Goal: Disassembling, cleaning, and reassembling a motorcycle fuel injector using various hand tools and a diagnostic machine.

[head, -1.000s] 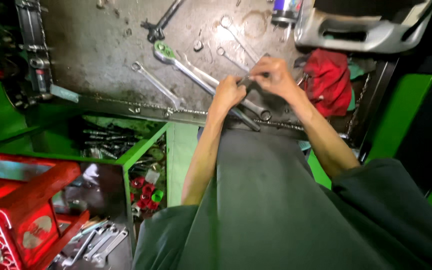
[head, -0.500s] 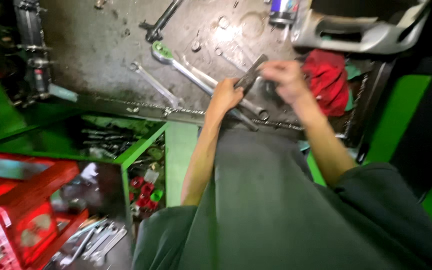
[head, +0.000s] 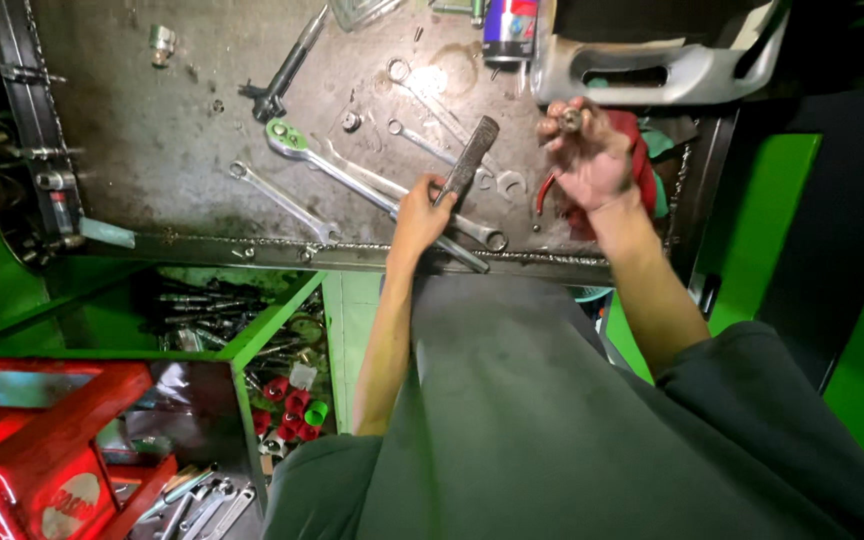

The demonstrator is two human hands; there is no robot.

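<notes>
My left hand (head: 420, 214) grips a flat dark metal file (head: 470, 156) by its lower end, with the blade pointing up and to the right over the steel bench (head: 152, 130). My right hand (head: 588, 158) is raised to the right of the file and pinches a small round metal part (head: 569, 121) between its fingertips. Several wrenches (head: 282, 200) and a ratchet (head: 292, 140) lie on the bench just left of my left hand. A red rag (head: 642, 160) sits behind my right hand.
A grey plastic container (head: 652, 65) with a handle and a blue and red spray can (head: 508, 25) stand at the back of the bench. Below the bench, green bins hold tools (head: 202, 310) and red sockets (head: 287, 410). A red metal box (head: 42, 440) is at bottom left.
My hands were together over the wrenches. My right hand has since lifted away to the right with the small part, and my left hand stays low holding the file.
</notes>
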